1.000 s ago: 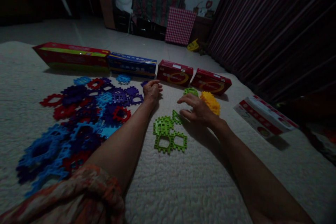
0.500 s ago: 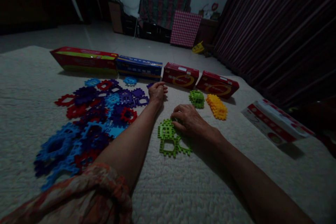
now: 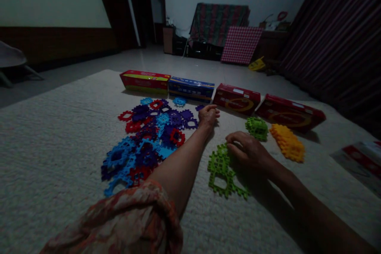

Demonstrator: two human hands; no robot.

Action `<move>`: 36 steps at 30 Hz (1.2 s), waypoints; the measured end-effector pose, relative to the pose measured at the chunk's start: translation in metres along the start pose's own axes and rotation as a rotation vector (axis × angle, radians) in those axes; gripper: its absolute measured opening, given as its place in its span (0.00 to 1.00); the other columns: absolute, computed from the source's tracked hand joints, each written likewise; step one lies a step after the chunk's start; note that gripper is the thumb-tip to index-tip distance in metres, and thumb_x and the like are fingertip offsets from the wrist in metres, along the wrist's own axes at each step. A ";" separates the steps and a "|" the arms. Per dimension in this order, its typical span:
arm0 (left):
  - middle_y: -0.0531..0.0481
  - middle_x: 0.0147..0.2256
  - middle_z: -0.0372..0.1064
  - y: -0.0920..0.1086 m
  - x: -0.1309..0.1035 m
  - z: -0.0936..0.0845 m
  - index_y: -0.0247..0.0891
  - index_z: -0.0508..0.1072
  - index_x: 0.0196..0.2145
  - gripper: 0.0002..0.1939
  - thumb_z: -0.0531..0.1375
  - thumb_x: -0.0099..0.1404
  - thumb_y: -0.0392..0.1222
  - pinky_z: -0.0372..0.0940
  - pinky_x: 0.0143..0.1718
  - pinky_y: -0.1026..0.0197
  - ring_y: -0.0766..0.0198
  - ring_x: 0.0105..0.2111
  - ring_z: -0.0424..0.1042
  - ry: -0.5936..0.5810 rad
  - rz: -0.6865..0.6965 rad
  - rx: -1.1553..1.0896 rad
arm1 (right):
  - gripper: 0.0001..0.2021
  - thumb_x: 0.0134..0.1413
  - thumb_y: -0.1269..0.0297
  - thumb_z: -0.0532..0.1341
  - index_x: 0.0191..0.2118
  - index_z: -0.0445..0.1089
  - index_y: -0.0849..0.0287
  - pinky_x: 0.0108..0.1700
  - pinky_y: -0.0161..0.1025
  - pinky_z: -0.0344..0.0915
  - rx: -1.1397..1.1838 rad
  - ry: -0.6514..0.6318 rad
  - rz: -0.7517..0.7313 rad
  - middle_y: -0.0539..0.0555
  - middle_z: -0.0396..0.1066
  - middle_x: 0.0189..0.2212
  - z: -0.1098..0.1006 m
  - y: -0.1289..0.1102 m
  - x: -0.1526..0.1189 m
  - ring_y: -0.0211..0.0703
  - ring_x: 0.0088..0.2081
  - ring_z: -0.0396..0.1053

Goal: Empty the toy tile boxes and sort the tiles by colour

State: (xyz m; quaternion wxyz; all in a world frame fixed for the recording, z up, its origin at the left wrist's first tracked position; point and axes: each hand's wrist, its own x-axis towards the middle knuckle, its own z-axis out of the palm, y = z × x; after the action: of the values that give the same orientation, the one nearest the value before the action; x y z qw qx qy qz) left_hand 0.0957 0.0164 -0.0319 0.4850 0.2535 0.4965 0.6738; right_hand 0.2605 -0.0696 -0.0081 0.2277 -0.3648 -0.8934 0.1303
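My left hand [image 3: 208, 116] rests with curled fingers on the pale mat, beside a purple piece [image 3: 200, 108] and in front of the boxes. Whether it holds anything is hidden. Over the mat, my right hand [image 3: 245, 149] is bent with thumb and fingers apart, nothing visible between them. Just left of it lie green gear-like pieces [image 3: 219, 165], flat and touching one another. A small green stack [image 3: 256, 128] and a row of overlapping yellow pieces [image 3: 288, 143] lie beyond my right hand. Blue, red and purple pieces [image 3: 145, 143] form a heap left of my left forearm.
Along the back of the mat [image 3: 74, 127] stand a red-and-yellow box [image 3: 145, 81], a blue box [image 3: 191, 89] and two dark red boxes [image 3: 236, 98]. A white-and-red box [image 3: 363, 162] lies at the right edge. A striped curtain [image 3: 336, 35] hangs behind.
The view has swung left, so everything appears further right. My right hand has drawn slightly away from the green pieces. My left hand stays near the dark red box.
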 end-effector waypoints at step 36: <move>0.53 0.24 0.70 -0.004 0.001 -0.001 0.35 0.74 0.34 0.12 0.56 0.50 0.31 0.56 0.20 0.70 0.72 0.19 0.66 -0.025 0.051 0.019 | 0.16 0.54 0.66 0.61 0.50 0.69 0.56 0.53 0.44 0.65 -0.052 -0.118 0.126 0.58 0.72 0.48 -0.015 0.025 -0.013 0.48 0.48 0.70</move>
State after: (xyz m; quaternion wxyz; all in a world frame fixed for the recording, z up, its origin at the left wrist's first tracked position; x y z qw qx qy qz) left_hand 0.0958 0.0168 -0.0362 0.4711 0.2792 0.4903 0.6780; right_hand 0.2911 -0.0608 -0.0089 0.1566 -0.4177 -0.8836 0.1423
